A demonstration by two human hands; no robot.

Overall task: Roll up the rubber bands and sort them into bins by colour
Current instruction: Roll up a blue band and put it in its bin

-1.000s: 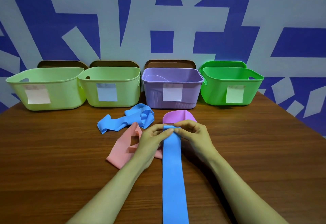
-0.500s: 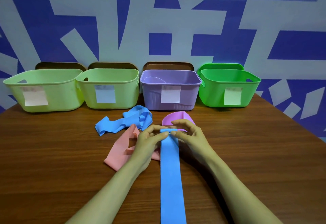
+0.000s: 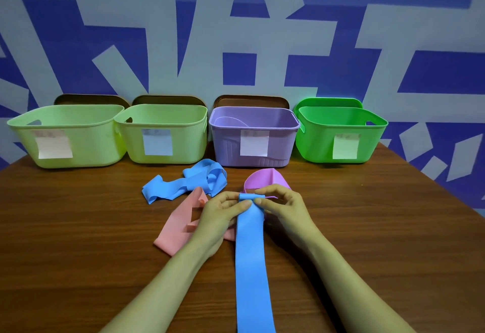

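Note:
A long blue band [image 3: 252, 267] lies flat on the table, running from the bottom edge up to my hands. Its far end is curled into a small roll [image 3: 246, 197]. My left hand [image 3: 223, 214] and my right hand [image 3: 283, 206] pinch that roll from either side. Under my left hand lies a pink band [image 3: 178, 227]. A purple band [image 3: 265, 178] sits just behind my right hand, partly hidden. A second blue band [image 3: 183, 185] lies crumpled at the back left of my hands.
Four bins with paper labels stand in a row at the wall: two pale green bins [image 3: 23, 133] [image 3: 136, 122], a purple bin [image 3: 225, 143] and a bright green bin [image 3: 315, 146]. Something pale lies inside the purple bin. The wooden table [image 3: 380, 227] ends at the right.
The far end of the long blue band has been rolled over into a small tight roll between my fingers. Both hands stayed in the same spot.

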